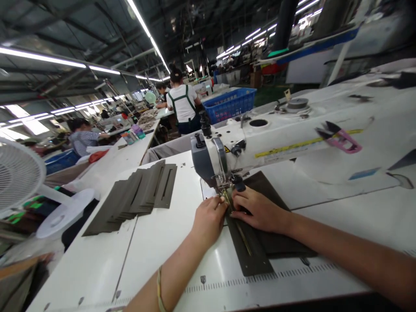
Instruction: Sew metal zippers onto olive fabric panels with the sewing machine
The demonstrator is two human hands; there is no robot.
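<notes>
A dark olive fabric panel [237, 255] lies under the needle area of a white sewing machine [224, 156]. Along its slot runs a narrow gold-toned strip that looks like a zipper [244, 239]. My left hand [209, 219] has its fingers curled, pinching the panel's left edge beside the zipper, close to the presser foot [224, 184]. On the other side, my right hand [260, 208] is closed with fingertips bent down on the panel near the foot. Beneath my right hand and forearm lie more dark panels [279, 242]. The fingertips' exact contact is partly hidden.
Overlapping slotted panels [136, 195] are fanned out on the white table [162, 242] at left. Pink-handled thread snips [341, 138] rest on the machine arm. A white fan [19, 177] stands far left. Beyond are a blue basket [230, 104] and people working.
</notes>
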